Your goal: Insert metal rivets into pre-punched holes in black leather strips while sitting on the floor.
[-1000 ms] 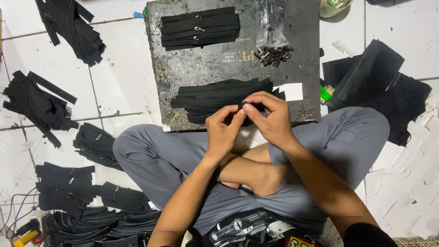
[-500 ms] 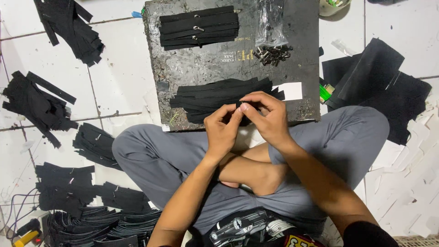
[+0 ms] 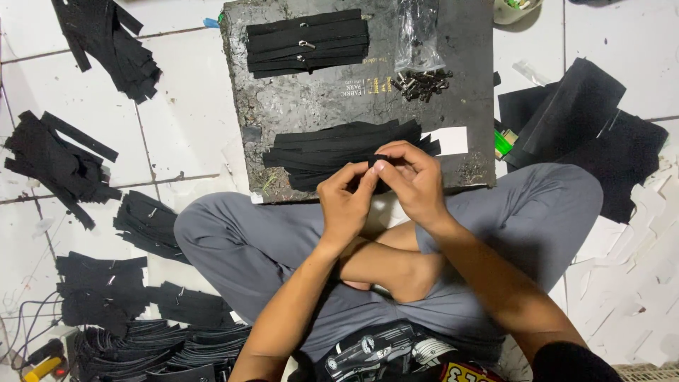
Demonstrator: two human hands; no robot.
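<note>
left hand (image 3: 346,201) and right hand (image 3: 412,180) brought together over the near edge of the dark board (image 3: 467,49), fingertips meeting on one end of a black strip (image 3: 380,160). both pinched shut on that strip end, thumbs against forefingers, other fingers curled in; whether anything small sits between the pads cannot be told. held close and low, probably so the fiddly end stays steady under the eyes.

just beyond the knuckles, a loose pile of black strips (image 3: 332,150) along the board's near edge, within easy reach, likely the stock being drawn from. beside it at the near right corner, a white slip (image 3: 449,140). toward the far edge, a neater stack of strips with metal pulls (image 3: 308,42), set apart from the loose pile. at the far right, a heap of small metal pieces (image 3: 422,83) below a clear plastic bag (image 3: 417,32).

board laid on the white tiled floor (image 3: 184,120) against crossed legs in grey trousers (image 3: 233,240). more black bundles (image 3: 60,166) scattered on the floor to the left, black sheets (image 3: 587,120) to the right.
</note>
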